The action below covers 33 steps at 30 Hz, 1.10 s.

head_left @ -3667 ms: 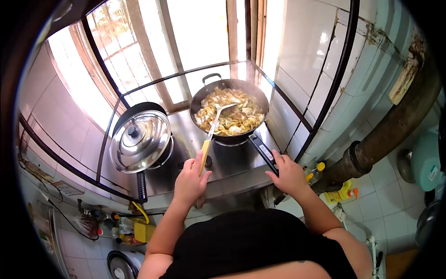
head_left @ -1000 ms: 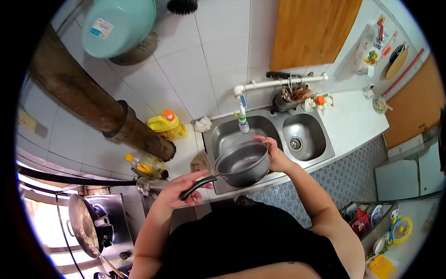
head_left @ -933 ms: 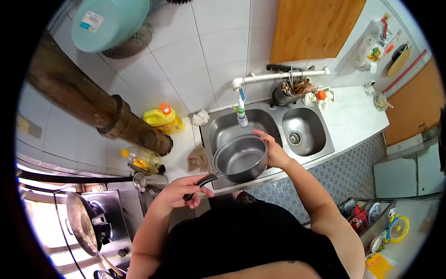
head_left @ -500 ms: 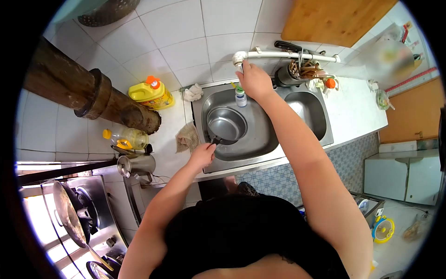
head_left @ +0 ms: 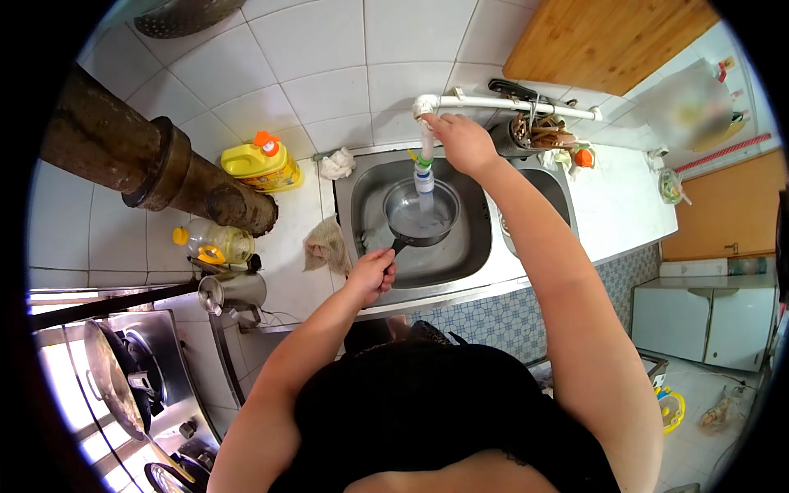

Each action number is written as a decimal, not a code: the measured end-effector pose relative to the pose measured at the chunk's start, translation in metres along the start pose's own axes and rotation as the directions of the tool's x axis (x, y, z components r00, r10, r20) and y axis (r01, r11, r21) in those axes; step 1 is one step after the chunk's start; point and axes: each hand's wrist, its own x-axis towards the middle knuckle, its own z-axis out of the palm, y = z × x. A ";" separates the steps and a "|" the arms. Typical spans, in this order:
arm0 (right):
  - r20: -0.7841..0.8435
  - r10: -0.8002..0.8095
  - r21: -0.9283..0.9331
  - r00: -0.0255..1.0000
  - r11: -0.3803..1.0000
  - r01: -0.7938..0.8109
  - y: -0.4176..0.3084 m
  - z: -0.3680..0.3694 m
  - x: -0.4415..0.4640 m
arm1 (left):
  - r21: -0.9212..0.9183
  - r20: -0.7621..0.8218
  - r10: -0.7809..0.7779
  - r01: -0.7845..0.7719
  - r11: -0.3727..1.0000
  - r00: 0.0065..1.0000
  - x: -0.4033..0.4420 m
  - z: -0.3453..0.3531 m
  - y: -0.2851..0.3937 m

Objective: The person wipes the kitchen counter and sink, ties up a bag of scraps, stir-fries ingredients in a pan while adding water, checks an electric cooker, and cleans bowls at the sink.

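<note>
At the sink (head_left: pixel 470 246), under running water (head_left: pixel 425 200), saucepan (head_left: pixel 426 240) in left hand (head_left: pixel 373 274).

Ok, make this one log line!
left hand: holding black handle of round grey metal pan; right hand: at slim white tap; water: running into pan

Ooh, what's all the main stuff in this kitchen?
Sink: 1, steel, centre
Faucet: 1, white-green, over sink
Saucepan: 1, dark grey, under faucet
Pipe: 1, brown, left
Jug: 1, yellow, near pipe
Bottle: 1, clear, near pipe
Stove: 1, steel, lower left
Wok: 1, dark, on stove
Pitcher: 1, silvery, near stove
Cloth: 1, beige, left of sink
Crumpled wad: 1, white, behind cloth
Utensil holder: 1, grey, behind sink
Wooden panel: 1, brown, upper right
Cabinet: 1, white, right
Left hand: 1, bare, holding saucepan
Right hand: 1, bare, at faucet
</note>
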 end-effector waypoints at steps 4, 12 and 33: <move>0.020 -0.028 0.012 0.999 1.000 0.028 0.003 -0.004 0.003 | 0.017 -0.018 -0.001 0.001 1.000 1.000 0.005 0.002 -0.005; 0.055 -0.070 0.007 0.996 0.998 0.070 0.007 -0.010 0.007 | 0.014 0.003 0.020 -0.020 1.000 1.000 0.007 0.004 -0.009; 0.102 -0.150 -0.062 0.983 0.986 0.157 0.014 -0.015 0.013 | 0.006 -0.009 0.008 -0.008 1.000 1.000 0.014 -0.002 -0.026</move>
